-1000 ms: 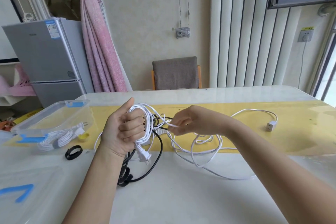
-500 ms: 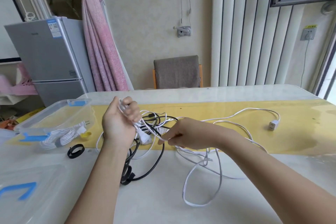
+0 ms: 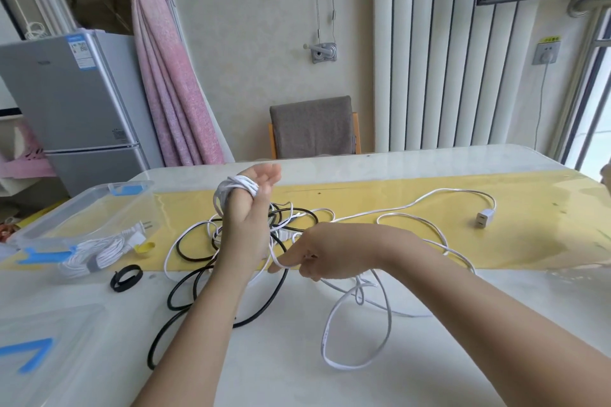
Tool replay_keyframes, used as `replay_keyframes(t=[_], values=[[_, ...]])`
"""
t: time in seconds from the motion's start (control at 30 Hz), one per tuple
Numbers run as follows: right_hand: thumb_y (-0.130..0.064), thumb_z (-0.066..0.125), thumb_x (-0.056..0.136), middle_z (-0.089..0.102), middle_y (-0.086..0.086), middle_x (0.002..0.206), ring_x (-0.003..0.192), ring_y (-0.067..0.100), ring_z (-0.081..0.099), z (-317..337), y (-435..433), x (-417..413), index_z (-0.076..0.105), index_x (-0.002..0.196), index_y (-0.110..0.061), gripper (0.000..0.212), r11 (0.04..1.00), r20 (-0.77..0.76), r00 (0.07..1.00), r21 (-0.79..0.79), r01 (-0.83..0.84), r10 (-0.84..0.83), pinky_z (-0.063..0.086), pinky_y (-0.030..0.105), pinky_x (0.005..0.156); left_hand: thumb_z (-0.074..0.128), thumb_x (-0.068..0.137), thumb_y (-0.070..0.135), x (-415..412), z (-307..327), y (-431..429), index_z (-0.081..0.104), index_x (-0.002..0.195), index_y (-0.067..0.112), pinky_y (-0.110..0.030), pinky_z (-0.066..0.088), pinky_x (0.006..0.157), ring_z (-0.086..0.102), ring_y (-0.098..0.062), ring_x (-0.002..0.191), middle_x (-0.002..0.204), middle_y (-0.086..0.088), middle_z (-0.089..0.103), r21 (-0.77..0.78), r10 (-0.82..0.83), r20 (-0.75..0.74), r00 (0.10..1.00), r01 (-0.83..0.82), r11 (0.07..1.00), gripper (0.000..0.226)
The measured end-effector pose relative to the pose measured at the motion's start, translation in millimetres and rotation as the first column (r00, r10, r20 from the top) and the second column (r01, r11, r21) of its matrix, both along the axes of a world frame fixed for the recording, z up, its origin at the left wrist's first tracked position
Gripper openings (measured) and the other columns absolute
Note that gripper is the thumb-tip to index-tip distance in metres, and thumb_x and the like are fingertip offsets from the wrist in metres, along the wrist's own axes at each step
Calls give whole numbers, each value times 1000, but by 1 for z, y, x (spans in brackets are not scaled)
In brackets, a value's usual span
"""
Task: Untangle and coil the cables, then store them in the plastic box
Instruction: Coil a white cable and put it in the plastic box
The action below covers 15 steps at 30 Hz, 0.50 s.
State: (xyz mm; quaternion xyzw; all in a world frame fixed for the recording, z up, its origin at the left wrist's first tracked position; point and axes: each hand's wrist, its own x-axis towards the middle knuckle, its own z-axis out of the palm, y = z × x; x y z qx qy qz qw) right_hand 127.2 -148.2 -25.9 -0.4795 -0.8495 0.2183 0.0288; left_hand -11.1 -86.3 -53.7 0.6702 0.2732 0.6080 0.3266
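My left hand (image 3: 251, 208) is raised above the tangle with its fingers straight. Several loops of the white cable (image 3: 357, 317) are wound round it near the thumb. My right hand (image 3: 327, 251) is lower and to the right, pinching a stretch of the same white cable just above the table. The rest of that cable trails in loose loops toward me and runs right to its white socket end (image 3: 484, 218). A black cable (image 3: 185, 287) lies tangled under my left arm. The clear plastic box (image 3: 49, 221) at the left holds a coiled white cable (image 3: 96, 251).
A black strap ring (image 3: 127, 276) lies in front of the box, with a small yellow piece (image 3: 145, 247) beside it. The box lid with blue marks (image 3: 33, 357) is at the near left. A yellow strip (image 3: 396, 195) crosses the white table; a chair (image 3: 314, 129) stands behind.
My left hand has lifted and its fingers have straightened, with the coil still on it. My right hand has moved toward me, drawing white cable along; the loose loop has slid closer.
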Motion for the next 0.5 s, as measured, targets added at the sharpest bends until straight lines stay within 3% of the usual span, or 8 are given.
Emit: replay_keyframes(t=[0.1, 0.2, 0.27, 0.33, 0.4, 0.5], values=[[-2, 36, 92, 61, -9, 77, 63, 9, 58, 11, 2, 14, 58, 128, -34, 53, 998, -40, 999, -58, 9, -11, 44, 16, 62, 39, 99, 2, -1, -8, -2, 56, 102, 16, -16, 49, 79, 66, -13, 92, 105, -5, 65, -37, 12, -370, 929, -27, 999, 23], [6, 43, 88, 65, -5, 77, 64, 11, 65, 24, 3, 35, 69, 111, -20, 44, 996, -235, 969, -55, 71, -82, 51, 18, 65, 38, 103, 23, -5, -6, -11, 63, 74, 15, -27, 47, 56, 56, -23, 52, 61, -8, 62, -292, -144, -595, 791, -46, 955, 38], [6, 55, 88, 69, 4, 80, 69, 18, 69, 30, 3, 48, 68, 100, -13, 26, 991, -418, 899, -76, 113, -135, 54, 24, 63, 30, 100, 49, -6, 2, -17, 64, 65, 6, -23, 32, 43, 34, -16, 36, 41, -3, 41, -464, -287, -598, 748, -31, 885, 65], [2, 67, 84, 71, 9, 81, 73, 25, 71, 34, 5, 58, 63, 95, -10, 17, 984, -525, 832, -88, 156, -179, 57, 31, 65, 35, 88, 67, -6, 9, -22, 58, 61, 5, -20, 19, 39, 20, -13, 37, 41, 0, 27, -580, -418, -509, 753, 60, 813, 72], [-3, 74, 79, 73, 6, 83, 74, 24, 71, 36, 4, 67, 64, 92, -12, 19, 976, -510, 836, -35, 215, -202, 58, 33, 70, 58, 81, 63, -4, 10, -25, 46, 54, 14, -17, 15, 38, 16, -12, 40, 46, 2, 24, -588, -466, -476, 745, 125, 799, 57], [-4, 77, 75, 75, 2, 86, 79, 16, 71, 41, 1, 77, 71, 90, -16, 20, 959, -437, 864, 12, 283, -249, 55, 20, 71, 66, 78, 41, -3, 10, -26, 43, 49, 21, -14, 15, 37, 15, -10, 41, 50, 3, 23, -576, -475, -412, 778, 181, 797, 41]])
